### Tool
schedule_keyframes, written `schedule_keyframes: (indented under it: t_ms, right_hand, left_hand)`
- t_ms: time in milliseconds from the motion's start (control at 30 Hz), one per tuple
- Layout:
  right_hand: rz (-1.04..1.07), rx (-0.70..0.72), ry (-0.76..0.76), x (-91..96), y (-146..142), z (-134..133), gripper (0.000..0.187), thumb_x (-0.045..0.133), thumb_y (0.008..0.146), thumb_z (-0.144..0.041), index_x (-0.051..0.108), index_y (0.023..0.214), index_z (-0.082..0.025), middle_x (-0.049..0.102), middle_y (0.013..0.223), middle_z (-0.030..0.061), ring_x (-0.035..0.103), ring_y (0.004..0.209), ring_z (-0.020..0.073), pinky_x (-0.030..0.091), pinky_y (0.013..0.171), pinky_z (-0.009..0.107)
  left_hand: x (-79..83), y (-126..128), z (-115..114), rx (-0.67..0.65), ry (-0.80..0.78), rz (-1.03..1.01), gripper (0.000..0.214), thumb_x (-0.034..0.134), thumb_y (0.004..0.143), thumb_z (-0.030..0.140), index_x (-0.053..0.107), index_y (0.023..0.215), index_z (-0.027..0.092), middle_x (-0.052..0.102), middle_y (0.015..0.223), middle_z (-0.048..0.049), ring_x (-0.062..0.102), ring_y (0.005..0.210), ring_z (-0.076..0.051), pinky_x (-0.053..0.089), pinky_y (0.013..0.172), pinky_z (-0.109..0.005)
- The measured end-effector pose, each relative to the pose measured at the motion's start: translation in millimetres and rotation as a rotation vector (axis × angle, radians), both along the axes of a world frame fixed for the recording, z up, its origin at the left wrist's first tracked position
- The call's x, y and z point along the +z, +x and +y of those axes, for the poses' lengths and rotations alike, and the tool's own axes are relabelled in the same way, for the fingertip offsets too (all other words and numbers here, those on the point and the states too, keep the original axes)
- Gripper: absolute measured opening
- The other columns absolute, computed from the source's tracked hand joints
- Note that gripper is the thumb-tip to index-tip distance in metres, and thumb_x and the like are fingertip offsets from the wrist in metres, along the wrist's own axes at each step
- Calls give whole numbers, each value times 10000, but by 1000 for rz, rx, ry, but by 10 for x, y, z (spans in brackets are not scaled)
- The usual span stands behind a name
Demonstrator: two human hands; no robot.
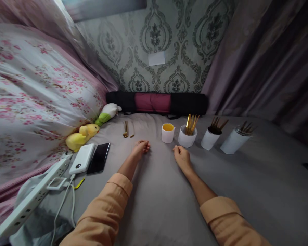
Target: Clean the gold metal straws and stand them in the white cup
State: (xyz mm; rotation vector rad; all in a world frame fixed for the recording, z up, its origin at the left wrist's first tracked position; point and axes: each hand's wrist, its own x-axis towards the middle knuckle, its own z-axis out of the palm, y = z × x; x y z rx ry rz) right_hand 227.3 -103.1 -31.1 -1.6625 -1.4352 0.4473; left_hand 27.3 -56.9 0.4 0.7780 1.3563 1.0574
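My left hand [141,148] rests on the grey sheet with its fingers curled in, and nothing shows in them. Beyond it lie several thin, bent, gold-brown pieces [126,130] with hooked ends. My right hand [182,158] is closed in a loose fist on the sheet, just in front of a white-wrapped pot [187,140] of shiny gold sticks [191,124]. Left of that pot stands a white cup [167,136], yellow inside. To the right are a white-wrapped can [209,139] and a taller white-wrapped jar [233,142], both with brown sticks poking out.
At left lie a black phone [99,158], a white power bank [82,159] and a long power strip [33,200] with a charger [56,183] and cables. Yellow [82,136] and green-white [108,113] plush toys sit behind. A black-and-maroon roll [154,102] lies along the wall.
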Motion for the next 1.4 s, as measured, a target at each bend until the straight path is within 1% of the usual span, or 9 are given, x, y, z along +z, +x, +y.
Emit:
schedule_keyframes:
  t_ms: [200,467,567,700,867,967,1033,1267,1400]
  right_hand:
    - [-18,-5,10,-7,-1,3,384,326,811,-376,622,698,-159,608,596,52,506,541,138,308,520,231]
    - [-36,-7,22,-5,-6,4,384,328,811,-373,618,690,-152,624,624,63,506,547,139,305,528,233]
    - [-42,-9,29,-4,-6,1,377,333,812,-367,617,688,-153,630,645,64,511,564,140,308,542,231]
    - [-47,-8,22,5,-4,-5,395,324,812,-379,622,697,-146,624,629,66,495,531,134,296,520,230]
    - [-49,-6,14,13,-1,-4,397,322,808,-382,623,694,-150,630,639,71,507,539,140,305,528,239]
    - [-51,-9,12,0,0,4,388,324,807,-379,620,694,-154,637,655,73,524,569,149,314,544,243]
    - [-47,-9,3,-12,-1,11,385,325,807,-381,619,696,-158,640,662,71,529,579,150,317,549,243]
    - [-49,-8,4,-21,1,24,395,321,806,-386,625,702,-156,645,676,76,533,582,153,316,550,244]
    - [-55,6,3,-14,3,18,385,318,813,-378,619,708,-161,644,673,73,536,586,153,316,554,241]
  left_hand:
    - [9,-136,117,18,71,218,88,544,732,188,475,738,133,538,575,-8,465,423,-43,322,390,-146]
    - [18,-316,243,-10,124,560,117,510,710,191,554,780,108,578,618,-42,500,470,-78,346,416,-169]
    - [5,-380,280,-18,122,694,162,519,687,189,590,804,104,593,598,-47,537,513,-106,367,449,-178]
    - [15,-472,318,-26,128,855,198,510,664,163,623,815,103,611,617,-55,567,582,-131,394,521,-197]
    - [102,-604,376,-26,147,1029,228,503,658,139,641,834,97,646,759,-98,589,745,-173,404,633,-220]
    - [146,-678,440,-43,169,1104,235,499,666,123,648,847,103,650,867,-113,579,840,-187,397,690,-225]
    - [156,-717,490,-64,174,1137,235,498,675,125,652,853,115,652,888,-112,579,856,-187,396,700,-222]
    - [125,-789,602,-103,166,1236,267,490,702,136,641,921,119,638,958,-135,560,933,-203,392,737,-232]
    - [102,-780,628,-122,162,1278,266,485,698,126,637,916,110,622,991,-162,555,949,-217,386,757,-247]
